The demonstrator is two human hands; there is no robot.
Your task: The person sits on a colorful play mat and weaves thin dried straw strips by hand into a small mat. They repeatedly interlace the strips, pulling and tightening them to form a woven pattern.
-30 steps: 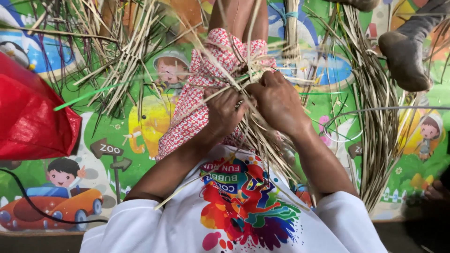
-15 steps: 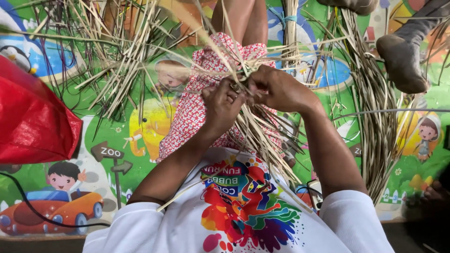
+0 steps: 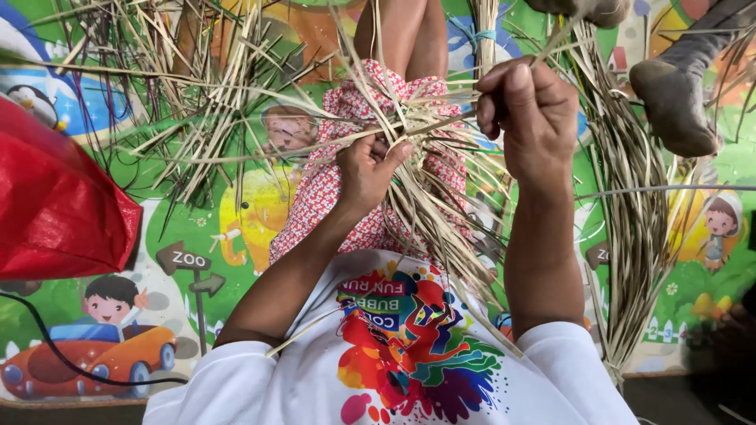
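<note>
— Since half a second ago, what has shifted in the head view?
— Right hand [image 3: 526, 110] has lifted up and away from the left hand [image 3: 368, 169], drawing one pale strip [image 3: 441, 122] out taut; earlier both hands were close together over the weave.
— Which way does that strip run?
— Nearly level, rising slightly toward the right hand, which pinches its end in curled fingers. The left hand is closed around the woven knot [image 3: 409, 134], thumb pressing on top.
— How does the work look?
— Dry, straw-coloured flat strips, crossing over the lap on a red patterned cloth [image 3: 331, 205], loose ends fanning toward the white printed shirt [image 3: 409, 354].
— Around it?
— Loose strips [image 3: 197, 102] scattered on a cartoon mat [image 3: 189, 260], a bundle [image 3: 638, 228] at right, a red bag [image 3: 55, 205] at left, another person's foot [image 3: 669, 102] top right.
</note>
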